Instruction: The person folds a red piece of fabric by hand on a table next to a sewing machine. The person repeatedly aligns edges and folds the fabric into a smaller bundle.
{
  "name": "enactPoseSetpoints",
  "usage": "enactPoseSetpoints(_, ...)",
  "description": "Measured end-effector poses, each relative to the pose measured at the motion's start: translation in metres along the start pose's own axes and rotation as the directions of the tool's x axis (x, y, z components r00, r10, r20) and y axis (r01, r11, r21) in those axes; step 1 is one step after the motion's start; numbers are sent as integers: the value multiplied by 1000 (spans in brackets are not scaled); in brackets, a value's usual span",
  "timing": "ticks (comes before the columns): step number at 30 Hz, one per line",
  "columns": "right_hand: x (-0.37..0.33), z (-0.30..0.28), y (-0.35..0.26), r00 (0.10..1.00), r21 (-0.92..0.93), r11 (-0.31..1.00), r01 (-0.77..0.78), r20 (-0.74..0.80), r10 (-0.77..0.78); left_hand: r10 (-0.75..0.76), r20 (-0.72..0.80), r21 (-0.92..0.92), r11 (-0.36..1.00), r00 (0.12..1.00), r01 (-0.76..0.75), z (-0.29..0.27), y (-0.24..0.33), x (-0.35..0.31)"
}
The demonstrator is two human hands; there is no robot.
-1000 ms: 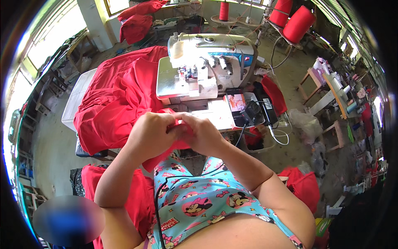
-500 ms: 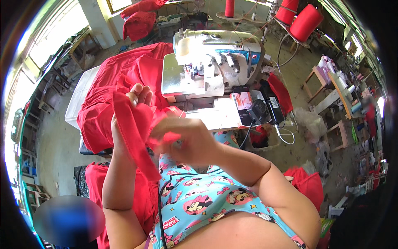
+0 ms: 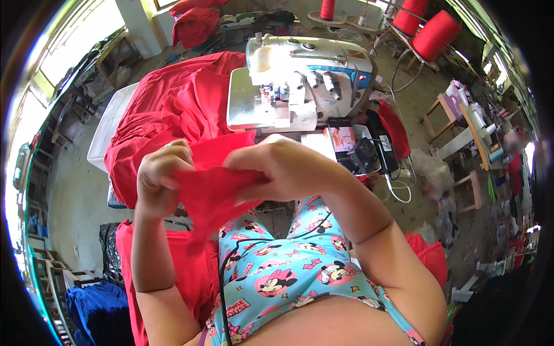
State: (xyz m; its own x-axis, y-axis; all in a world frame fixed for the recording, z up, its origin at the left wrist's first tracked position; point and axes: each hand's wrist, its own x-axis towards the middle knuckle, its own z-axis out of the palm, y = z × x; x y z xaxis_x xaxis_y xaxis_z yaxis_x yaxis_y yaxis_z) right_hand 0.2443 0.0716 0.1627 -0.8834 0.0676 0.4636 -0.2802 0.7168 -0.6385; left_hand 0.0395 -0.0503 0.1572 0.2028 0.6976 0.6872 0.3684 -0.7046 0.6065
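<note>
Between my two hands hangs a piece of red fabric [image 3: 210,193], held up over my lap and blurred in part by motion. My left hand [image 3: 165,173] is closed on its left side, fingers curled. On the right side, my right hand [image 3: 283,170] pinches the same piece, its fingertips partly covered by the cloth. Just beyond stands a white overlock sewing machine [image 3: 343,75] with a shiny metal plate [image 3: 245,98]. To its left a heap of red cloth [image 3: 161,109] spreads over the table and drapes off its near edge.
Large red thread cones [image 3: 435,33] stand behind the machine at the right. A black adapter [image 3: 365,153] with a white cable [image 3: 399,190] lies right of the machine. More red cloth [image 3: 179,265] lies beside my left arm, near dark blue cloth [image 3: 101,311]. A wooden stand [image 3: 470,135] is farther right.
My left hand has turned over and closed on the fabric, lower than before. My right hand has moved up to the right edge. The long strip now hangs bunched between both hands.
</note>
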Motion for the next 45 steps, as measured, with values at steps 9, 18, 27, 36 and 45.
enactPoseSetpoints(9, -50, 57, 55, 916, 10, 922, -386, 119, 382, -401, -43, 718, 624, 915, 307, 13, -18, -76)
enactPoseSetpoints(18, -28, 101, 151, 778, -208, 754, -624, -262, 571, -610, -136, 686, 511, 780, 519, 18, -155, -84)
enactPoseSetpoints(27, -5, 103, 150, 903, -529, 758, -381, -390, 182, -584, -373, 591, 449, 721, 670, 37, -152, -87)
enactPoseSetpoints(36, 18, 109, 183, 804, -302, 746, -594, -189, 564, -516, -363, 603, 506, 776, 618, 35, -160, -94)
enactPoseSetpoints(45, 19, 122, 188, 698, -81, 696, -713, -173, 695, -515, -383, 614, 478, 767, 628, 35, -159, -92)
